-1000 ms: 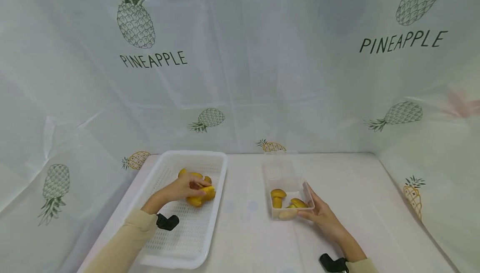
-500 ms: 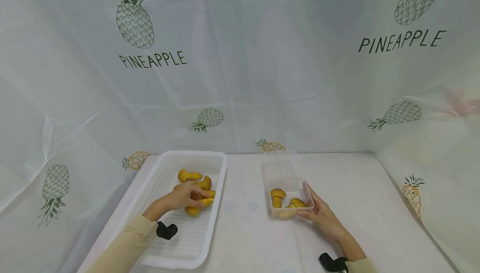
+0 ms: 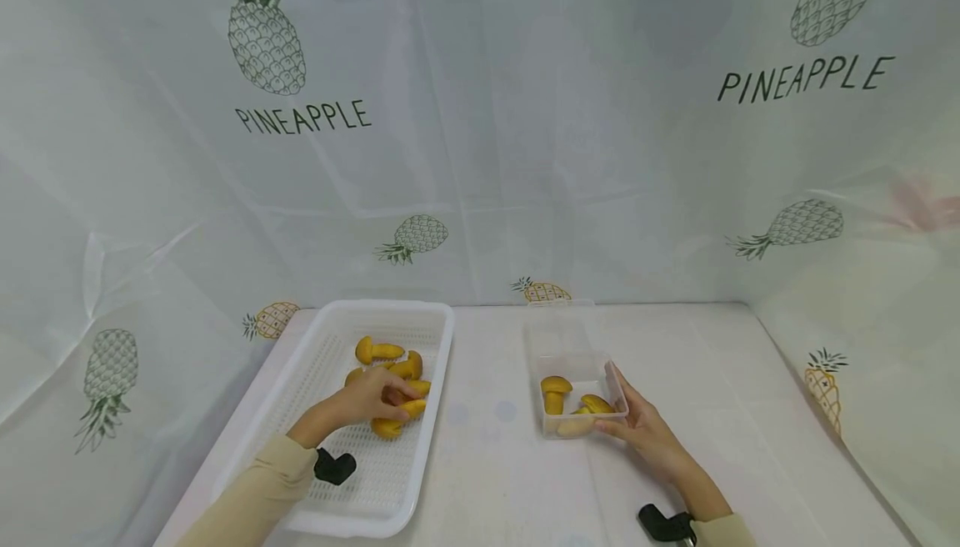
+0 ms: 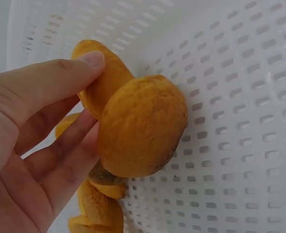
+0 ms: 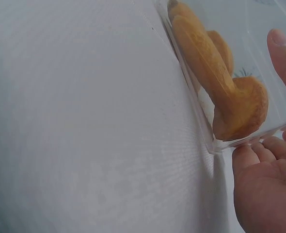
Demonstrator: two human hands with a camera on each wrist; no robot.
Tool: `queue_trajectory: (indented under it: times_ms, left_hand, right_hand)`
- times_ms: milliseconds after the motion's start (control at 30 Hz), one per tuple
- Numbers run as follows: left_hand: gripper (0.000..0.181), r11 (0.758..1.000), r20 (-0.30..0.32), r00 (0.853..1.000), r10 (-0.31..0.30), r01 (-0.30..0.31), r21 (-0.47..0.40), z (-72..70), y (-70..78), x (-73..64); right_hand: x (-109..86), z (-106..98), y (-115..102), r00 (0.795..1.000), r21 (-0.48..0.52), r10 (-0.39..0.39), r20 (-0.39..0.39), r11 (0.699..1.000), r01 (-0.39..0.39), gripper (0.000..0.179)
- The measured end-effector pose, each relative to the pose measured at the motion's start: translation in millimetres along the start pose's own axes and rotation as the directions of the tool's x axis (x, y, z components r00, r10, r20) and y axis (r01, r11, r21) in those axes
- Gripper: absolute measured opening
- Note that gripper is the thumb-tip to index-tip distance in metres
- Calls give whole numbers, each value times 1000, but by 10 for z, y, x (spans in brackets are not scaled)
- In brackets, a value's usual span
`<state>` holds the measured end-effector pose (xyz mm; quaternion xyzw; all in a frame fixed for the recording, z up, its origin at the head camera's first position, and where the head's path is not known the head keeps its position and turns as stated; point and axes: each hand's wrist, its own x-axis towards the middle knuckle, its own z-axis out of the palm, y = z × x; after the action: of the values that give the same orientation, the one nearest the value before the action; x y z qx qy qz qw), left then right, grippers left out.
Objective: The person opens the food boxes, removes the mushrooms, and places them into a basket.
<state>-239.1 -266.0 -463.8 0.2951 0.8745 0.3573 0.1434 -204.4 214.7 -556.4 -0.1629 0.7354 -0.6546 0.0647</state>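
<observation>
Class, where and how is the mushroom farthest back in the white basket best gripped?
Probably pinch the mushroom by its stem, coming from above: it lies on its side, and the stem looks slimmer than the rounded cap.

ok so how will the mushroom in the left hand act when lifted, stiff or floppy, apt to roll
The mushroom is probably stiff: its stem looks unbent between the fingers of the left hand. It may tip cap-down, since the cap looks bulkier than the pinched stem. That rounded cap might roll.
</observation>
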Motion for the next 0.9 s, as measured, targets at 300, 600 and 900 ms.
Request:
queue_trajectory:
  times_ms: [300,600,900]
  left_hand:
    - [28,999,-58,998,9,-12,-51,-79,-54,-27]
    - [29,995,-125,990,73,-81,-57,-212,65,70]
    - [31,988,-160,987,23,-47,-150,-223,400,307]
  right_hand:
    - [1,-4,17,1000,3,1,0,1000,-1,93]
    - [-9,-15,19,1000,0,-2,-5,1000,2,94]
    - [1,-12,20,1000,6,-5,-4,1000,5,93]
